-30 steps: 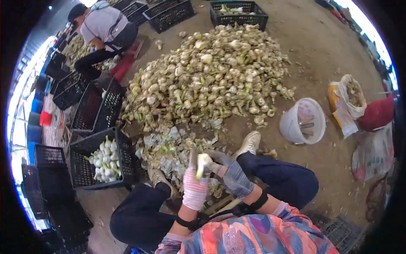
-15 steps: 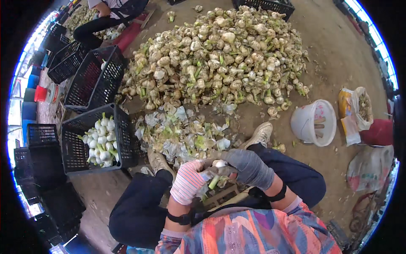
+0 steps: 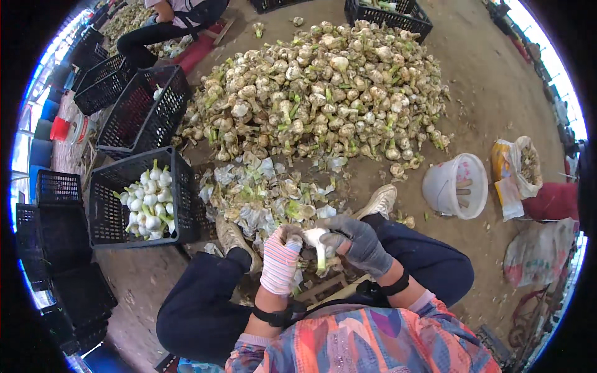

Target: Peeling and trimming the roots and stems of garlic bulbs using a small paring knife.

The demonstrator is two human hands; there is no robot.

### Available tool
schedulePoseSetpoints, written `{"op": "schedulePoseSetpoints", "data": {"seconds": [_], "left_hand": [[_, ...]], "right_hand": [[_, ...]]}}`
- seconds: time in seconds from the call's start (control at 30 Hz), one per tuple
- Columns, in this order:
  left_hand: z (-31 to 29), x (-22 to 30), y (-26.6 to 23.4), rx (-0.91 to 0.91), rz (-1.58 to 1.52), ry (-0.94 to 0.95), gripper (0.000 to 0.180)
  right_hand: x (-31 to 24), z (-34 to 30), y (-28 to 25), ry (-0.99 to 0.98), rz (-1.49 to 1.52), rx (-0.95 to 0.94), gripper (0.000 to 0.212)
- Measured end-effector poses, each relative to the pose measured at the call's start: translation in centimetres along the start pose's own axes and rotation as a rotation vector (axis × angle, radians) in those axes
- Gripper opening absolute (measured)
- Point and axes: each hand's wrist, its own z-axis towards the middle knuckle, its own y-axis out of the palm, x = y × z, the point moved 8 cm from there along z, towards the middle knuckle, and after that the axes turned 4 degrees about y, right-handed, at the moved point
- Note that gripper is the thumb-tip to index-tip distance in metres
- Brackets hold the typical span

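Note:
Between my two gloved hands, above the litter in front of my lap, is a white peeled garlic bulb (image 3: 314, 237) with its green stem (image 3: 321, 261) hanging down. My left hand (image 3: 281, 260), in a white glove with coloured stripes, is closed with its fingertips at the bulb's left side. My right hand (image 3: 362, 246), in a dark grey glove, grips the bulb from the right with thumb and fingers. Loose garlic skins (image 3: 264, 196) lie scattered on the ground just beyond my hands. Behind them rises a large heap of unpeeled garlic (image 3: 323, 93).
At my left a black crate (image 3: 99, 214) holds peeled white garlic bulbs (image 3: 149, 202); more black crates (image 3: 143, 112) stand behind it. A white bucket (image 3: 441, 186) and an open sack (image 3: 527, 168) stand at my right. Another person (image 3: 180, 22) sits at the far left.
My hands have shifted apart a little, and the garlic bulb between them shows more fully, its stem now pointing down. My right hand has opened out around the bulb. The view has tilted slightly.

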Motion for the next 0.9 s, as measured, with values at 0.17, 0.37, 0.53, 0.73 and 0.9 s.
{"op": "schedulePoseSetpoints", "data": {"seconds": [0.17,0.37,0.53,0.73,0.9], "left_hand": [[0.1,-1.3,-0.2,0.064,0.007,-0.009,0.013],[0.7,-3.1,-2.3,0.199,0.24,0.092,0.016],[0.8,-6.4,-6.8,0.505,-0.447,-0.118,0.025],[-0.3,-0.1,-0.9,-0.05,-0.397,0.047,0.038],[-0.3,-1.3,-0.4,-0.199,-0.582,-0.101,0.054]], "right_hand": [[2.4,0.1,2.4,0.433,0.085,-0.217,0.049],[1.5,-0.2,2.8,0.163,0.104,-0.087,0.053],[1.2,-0.9,4.2,0.463,0.747,-0.194,0.052],[3.6,-1.1,6.1,0.735,1.029,-0.119,0.047],[3.2,-0.8,7.0,0.751,0.814,-0.201,0.041]]}}
